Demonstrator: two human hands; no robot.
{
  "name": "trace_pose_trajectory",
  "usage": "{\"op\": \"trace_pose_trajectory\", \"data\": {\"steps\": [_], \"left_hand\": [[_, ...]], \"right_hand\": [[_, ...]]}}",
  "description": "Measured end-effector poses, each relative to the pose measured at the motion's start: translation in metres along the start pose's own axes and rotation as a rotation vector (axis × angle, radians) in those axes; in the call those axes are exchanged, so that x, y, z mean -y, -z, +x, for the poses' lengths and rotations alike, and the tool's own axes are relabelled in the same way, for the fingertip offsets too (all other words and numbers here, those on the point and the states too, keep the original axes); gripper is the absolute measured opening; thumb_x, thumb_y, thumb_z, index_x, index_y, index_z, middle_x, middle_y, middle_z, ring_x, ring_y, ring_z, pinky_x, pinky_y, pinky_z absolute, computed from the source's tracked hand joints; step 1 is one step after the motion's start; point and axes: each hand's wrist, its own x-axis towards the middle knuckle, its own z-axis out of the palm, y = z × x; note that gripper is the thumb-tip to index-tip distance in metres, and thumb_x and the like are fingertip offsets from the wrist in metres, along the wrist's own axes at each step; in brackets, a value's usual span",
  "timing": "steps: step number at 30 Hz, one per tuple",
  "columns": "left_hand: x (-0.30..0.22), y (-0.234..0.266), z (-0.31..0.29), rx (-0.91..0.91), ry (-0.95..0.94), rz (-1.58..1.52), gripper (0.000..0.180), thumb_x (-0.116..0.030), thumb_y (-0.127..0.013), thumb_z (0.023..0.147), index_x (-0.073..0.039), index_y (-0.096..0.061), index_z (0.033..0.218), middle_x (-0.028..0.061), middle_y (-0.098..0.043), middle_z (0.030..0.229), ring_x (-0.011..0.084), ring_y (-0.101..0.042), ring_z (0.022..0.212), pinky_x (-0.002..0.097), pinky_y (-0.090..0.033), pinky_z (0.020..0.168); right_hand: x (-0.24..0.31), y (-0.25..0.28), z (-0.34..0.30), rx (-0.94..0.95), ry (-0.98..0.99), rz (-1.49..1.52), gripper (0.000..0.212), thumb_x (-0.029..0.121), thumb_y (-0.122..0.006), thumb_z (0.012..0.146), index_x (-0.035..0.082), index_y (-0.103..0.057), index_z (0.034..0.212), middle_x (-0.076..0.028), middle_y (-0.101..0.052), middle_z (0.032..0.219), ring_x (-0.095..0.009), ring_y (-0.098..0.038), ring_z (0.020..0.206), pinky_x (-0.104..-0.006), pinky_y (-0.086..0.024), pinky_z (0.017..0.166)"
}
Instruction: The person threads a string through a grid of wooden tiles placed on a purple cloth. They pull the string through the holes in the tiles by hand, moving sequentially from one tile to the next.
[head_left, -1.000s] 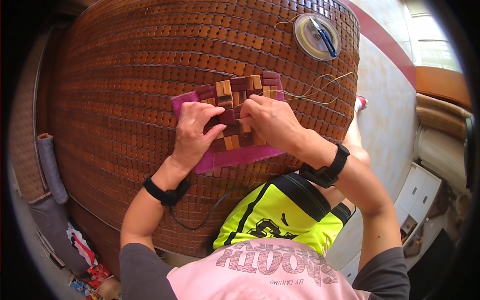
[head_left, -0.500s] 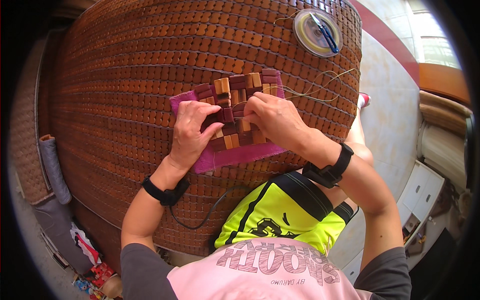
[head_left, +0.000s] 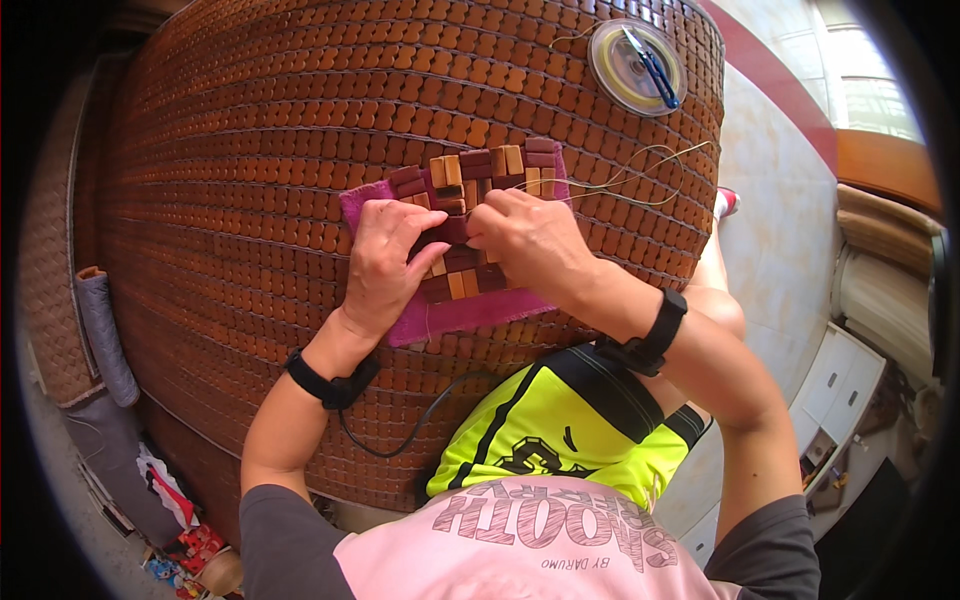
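Observation:
A panel of small dark red and tan wooden blocks, joined side by side, lies on a purple cloth. From the left, my left hand pinches a dark red block in the panel's middle between thumb and index finger. My right hand is closed at the same block's right side, its fingertips pressed together; what they hold is too small to make out. A thin pale cord loops out to the right from behind my right hand. Both hands cover part of the panel.
Brown wooden-tile matting spreads under everything. At the far right a round spool of cord carries blue-handled scissors. A black cable runs from my left wristband. The matting's right edge drops to a pale floor.
My right hand has moved a little left, toward my left hand, and now covers more of the panel's middle. My left hand stays nearly still.

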Motion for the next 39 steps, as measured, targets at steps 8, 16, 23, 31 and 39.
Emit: {"op": "trace_pose_trajectory", "data": {"steps": [8, 16, 23, 31, 39], "left_hand": [[0.002, 0.004, -0.002, -0.008, -0.02, -0.06, 0.048, -0.003, -0.085, 0.073, -0.007, -0.066, 0.116, 0.0075, -0.067, 0.106, 0.0291, -0.059, 0.104, 0.0403, -0.05, 0.093], [0.002, 0.006, -0.005, 0.006, 0.062, -0.128, 0.047, -0.003, -0.085, 0.073, -0.007, -0.064, 0.116, 0.0061, -0.065, 0.103, 0.0265, -0.06, 0.102, 0.0377, -0.051, 0.091], [0.001, 0.006, -0.005, 0.024, 0.122, -0.177, 0.043, -0.002, -0.083, 0.074, -0.006, -0.065, 0.113, 0.0065, -0.06, 0.1, 0.0237, -0.061, 0.099, 0.0349, -0.053, 0.087], [0.004, 0.014, -0.004, 0.054, 0.261, -0.346, 0.027, -0.001, -0.077, 0.085, -0.003, -0.066, 0.11, 0.0075, -0.065, 0.098, 0.0194, -0.07, 0.09, 0.0319, -0.057, 0.081], [-0.001, 0.013, -0.006, -0.078, 0.227, -0.346, 0.031, 0.001, -0.072, 0.089, -0.006, -0.057, 0.116, 0.0067, -0.069, 0.085, 0.02, -0.071, 0.084, 0.0316, -0.057, 0.077]], "right_hand": [[0.009, 0.006, 0.0, 0.084, 0.04, -0.166, 0.018, 0.01, -0.071, 0.078, 0.008, -0.066, 0.096, -0.006, -0.067, 0.092, -0.025, -0.068, 0.091, -0.0356, -0.058, 0.07], [-0.012, -0.004, -0.004, -0.111, 0.078, 0.249, 0.02, -0.003, -0.071, 0.076, 0.009, -0.064, 0.091, -0.007, -0.067, 0.082, -0.029, -0.065, 0.083, -0.0405, -0.053, 0.071], [-0.008, -0.009, -0.001, -0.168, -0.063, 0.343, 0.021, 0.008, -0.078, 0.08, 0.009, -0.063, 0.095, -0.006, -0.068, 0.081, -0.029, -0.066, 0.081, -0.0407, -0.053, 0.069], [-0.006, 0.007, 0.011, -0.02, -0.028, 0.248, 0.021, 0.016, -0.08, 0.082, 0.009, -0.067, 0.098, -0.007, -0.067, 0.088, -0.03, -0.069, 0.08, -0.0413, -0.056, 0.072], [0.017, -0.005, 0.026, 0.008, 0.083, 0.051, 0.01, 0.021, -0.07, 0.089, 0.012, -0.07, 0.093, -0.007, -0.067, 0.085, -0.03, -0.071, 0.078, -0.0426, -0.056, 0.063]]}}
